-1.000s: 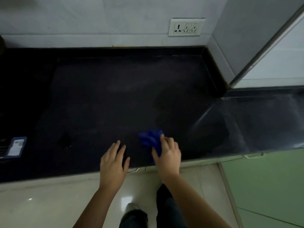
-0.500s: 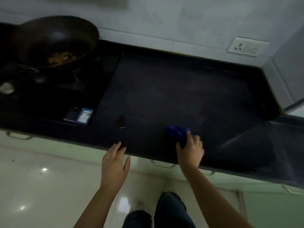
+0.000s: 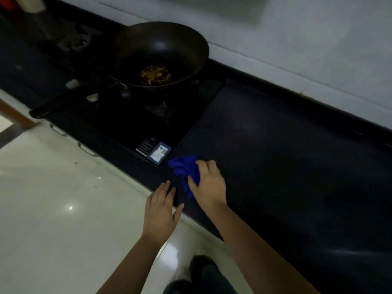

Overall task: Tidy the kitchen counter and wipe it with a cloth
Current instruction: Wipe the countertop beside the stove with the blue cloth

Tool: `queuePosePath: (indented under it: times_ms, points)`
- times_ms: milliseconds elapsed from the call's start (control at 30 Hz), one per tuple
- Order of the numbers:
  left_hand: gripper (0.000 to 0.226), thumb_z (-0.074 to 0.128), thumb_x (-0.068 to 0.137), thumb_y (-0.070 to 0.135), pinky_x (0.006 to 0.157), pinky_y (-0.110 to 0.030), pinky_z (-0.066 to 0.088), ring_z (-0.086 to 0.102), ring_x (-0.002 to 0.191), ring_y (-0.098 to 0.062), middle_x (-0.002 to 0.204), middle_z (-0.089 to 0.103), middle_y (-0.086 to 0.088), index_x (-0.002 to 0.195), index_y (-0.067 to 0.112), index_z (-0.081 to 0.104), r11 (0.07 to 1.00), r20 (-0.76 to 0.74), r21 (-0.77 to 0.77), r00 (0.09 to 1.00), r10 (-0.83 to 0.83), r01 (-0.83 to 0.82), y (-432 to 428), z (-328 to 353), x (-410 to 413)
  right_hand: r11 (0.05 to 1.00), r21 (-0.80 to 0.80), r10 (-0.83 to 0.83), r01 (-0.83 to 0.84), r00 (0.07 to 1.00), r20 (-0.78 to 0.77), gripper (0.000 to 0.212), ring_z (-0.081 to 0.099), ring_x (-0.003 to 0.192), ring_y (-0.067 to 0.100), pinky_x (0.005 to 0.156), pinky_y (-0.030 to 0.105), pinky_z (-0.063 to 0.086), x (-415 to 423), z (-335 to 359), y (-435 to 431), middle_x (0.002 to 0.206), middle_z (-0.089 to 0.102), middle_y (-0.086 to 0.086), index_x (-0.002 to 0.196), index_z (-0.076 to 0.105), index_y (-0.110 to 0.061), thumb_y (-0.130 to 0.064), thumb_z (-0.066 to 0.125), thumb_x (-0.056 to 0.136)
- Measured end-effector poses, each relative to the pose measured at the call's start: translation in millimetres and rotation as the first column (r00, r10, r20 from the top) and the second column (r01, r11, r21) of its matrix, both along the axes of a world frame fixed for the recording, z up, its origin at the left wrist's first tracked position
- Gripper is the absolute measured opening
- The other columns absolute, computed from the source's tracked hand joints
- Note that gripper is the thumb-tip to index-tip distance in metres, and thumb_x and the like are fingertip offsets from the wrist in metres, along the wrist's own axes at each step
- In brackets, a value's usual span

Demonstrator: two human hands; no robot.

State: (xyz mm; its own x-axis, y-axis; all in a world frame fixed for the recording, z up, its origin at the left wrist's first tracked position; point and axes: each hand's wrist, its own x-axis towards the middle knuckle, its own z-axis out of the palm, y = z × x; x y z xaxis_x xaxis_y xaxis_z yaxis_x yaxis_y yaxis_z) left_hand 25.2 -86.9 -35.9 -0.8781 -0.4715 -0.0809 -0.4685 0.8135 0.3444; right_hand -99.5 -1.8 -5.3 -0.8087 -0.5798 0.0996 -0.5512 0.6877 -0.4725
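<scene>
A bunched blue cloth (image 3: 184,166) lies on the black kitchen counter (image 3: 275,158) near its front edge. My right hand (image 3: 209,185) presses down on the cloth, its fingers curled into the fabric. Just left of it, my left hand (image 3: 162,211) hovers with straight fingers at the counter's front edge, holding nothing. The cloth's front tip sits right beside a small blue-and-white card (image 3: 159,153).
A black wok (image 3: 161,54) with food scraps stands on the stove (image 3: 131,115) at the left, its long handle (image 3: 63,102) pointing out over the floor. Next to the card is a dark label (image 3: 146,145). A white wall runs behind the counter.
My right hand has swept the cloth leftward along the front of the counter, up to the card by the stove. The view turned left, bringing the wok fully into sight.
</scene>
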Motion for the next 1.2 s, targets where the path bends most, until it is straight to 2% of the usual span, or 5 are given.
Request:
queuePosePath:
  times_ms: [133, 400, 700, 900, 1200]
  points:
    - [0.068, 0.017, 0.093, 0.053, 0.096, -0.033, 0.029, 0.04, 0.117, -0.022, 0.123, 0.061, -0.016, 0.111, 0.006, 0.063, 1.0, 0.013, -0.024, 1.0, -0.01, 0.01, 0, 2, -4, 0.985, 0.147, 0.099, -0.085, 0.991, -0.091, 0.047, 0.064, 0.071, 0.029, 0.054, 0.034, 0.052, -24, -14, 7, 0.089, 0.064, 0.014, 0.096, 0.063, -0.013, -0.028, 0.081, 0.055]
    - [0.066, 0.02, 0.089, 0.059, 0.1, -0.03, 0.027, 0.04, 0.121, -0.019, 0.133, 0.053, -0.008, 0.121, 0.013, 0.056, 1.0, 0.009, 0.004, 1.0, 0.007, -0.007, -4, -2, -13, 0.898, 0.108, -0.427, 0.428, 0.904, -0.025, 0.045, 0.05, 0.109, 0.038, 0.083, 0.047, 0.046, -126, -12, 73, 0.124, 0.048, 0.021, 0.123, 0.05, -0.005, -0.023, 0.062, 0.083]
    - [0.067, 0.02, 0.088, 0.061, 0.095, -0.032, 0.034, 0.043, 0.117, -0.021, 0.128, 0.057, -0.009, 0.118, 0.014, 0.057, 0.996, -0.025, -0.021, 0.996, 0.083, -0.083, 4, -6, -20, 0.986, 0.052, 0.166, -0.16, 0.976, -0.138, 0.039, 0.063, 0.072, 0.032, 0.057, 0.035, 0.053, -74, -26, 47, 0.085, 0.066, 0.013, 0.098, 0.066, -0.011, -0.034, 0.061, 0.067]
    - [0.066, 0.021, 0.089, 0.062, 0.096, -0.034, 0.039, 0.047, 0.116, -0.02, 0.129, 0.056, -0.007, 0.119, 0.015, 0.057, 0.996, -0.021, -0.03, 0.996, 0.085, -0.085, 3, -9, -18, 0.923, 0.048, -0.383, 0.382, 0.924, 0.005, 0.044, 0.049, 0.107, 0.039, 0.081, 0.048, 0.047, -140, -19, 51, 0.12, 0.051, 0.022, 0.12, 0.054, -0.004, -0.022, 0.063, 0.082]
    - [0.067, 0.019, 0.089, 0.061, 0.096, -0.03, 0.032, 0.043, 0.117, -0.02, 0.128, 0.057, -0.009, 0.12, 0.015, 0.057, 0.996, 0.008, -0.033, 0.997, 0.08, -0.079, 4, -5, -19, 0.964, 0.058, 0.267, -0.261, 0.935, -0.233, 0.037, 0.063, 0.071, 0.037, 0.059, 0.035, 0.054, -120, -25, 28, 0.083, 0.064, 0.019, 0.097, 0.067, -0.005, -0.03, 0.057, 0.072]
